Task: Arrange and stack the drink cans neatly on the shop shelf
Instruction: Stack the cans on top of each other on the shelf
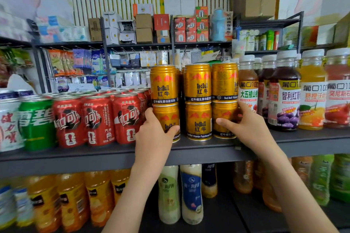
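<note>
Lower shelf, nearest: orange bottles (72, 198) at the left, two pale milky bottles (191, 193) below the middle.

Upper shelf (94, 159): both forearms rise from below and cross its front edge.

Left hand (153, 134): curled round the lower left gold can (167, 117), thumb across the can's front, fingers out of sight round its left side. It grips the can.

Right hand (244, 125): wrapped round the lower right gold can (224, 117), thumb on the front, fingers round the right side, next to the juice bottles (312, 91).

Gold cans overall: three stacks of two, upright, at the front edge near the middle of the shelf. The lower middle gold can (198, 121) stands untouched between the two held ones. The top gold cans (198, 82) sit one on each lower can. There is a dark gap between the left and middle stacks. The middle and right stacks stand just beside each other.

Left of the stacks: red cans (98, 121) in rows running back from the front edge, then a green can (37, 123), then a white can (9, 125) toward the left end.

Right of the stacks: the juice bottles, white-capped, fill the shelf to the right end.

Farther back: a second rack with hanging packets (91, 62), and small boxes (144, 28) on its top shelf.
</note>
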